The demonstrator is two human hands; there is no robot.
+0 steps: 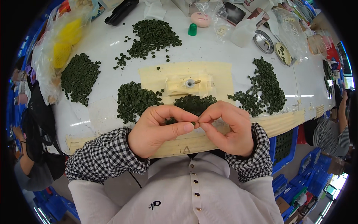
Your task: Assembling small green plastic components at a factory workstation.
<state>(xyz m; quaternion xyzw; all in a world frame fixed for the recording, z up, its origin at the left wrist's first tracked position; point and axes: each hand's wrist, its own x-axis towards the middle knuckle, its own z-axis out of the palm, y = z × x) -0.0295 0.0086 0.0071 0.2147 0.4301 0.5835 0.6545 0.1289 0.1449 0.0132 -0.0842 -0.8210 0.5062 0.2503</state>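
Near the table's front edge, my left hand (156, 128) and my right hand (234, 128) meet fingertip to fingertip. Between the thumb and forefinger of the left hand shows a bit of a small dark green round piece (193, 123). The right thumb and forefinger are pinched at the same spot; what lies between them is too small to make out. Just beyond the fingers lies a pile of dark green pieces (194, 103), partly hidden by my hands. Behind it, a taped-down block (175, 86) carries a small metal post with a brownish pin (195, 82).
More green piles lie at the near left (134, 100), far left (80, 78), back (154, 37) and right (266, 87). A green thimble-like cap (192, 29), a round tin (263, 42) and plastic bags stand farther back. Blue crates (285, 147) are at the lower right; other people sit at both sides.
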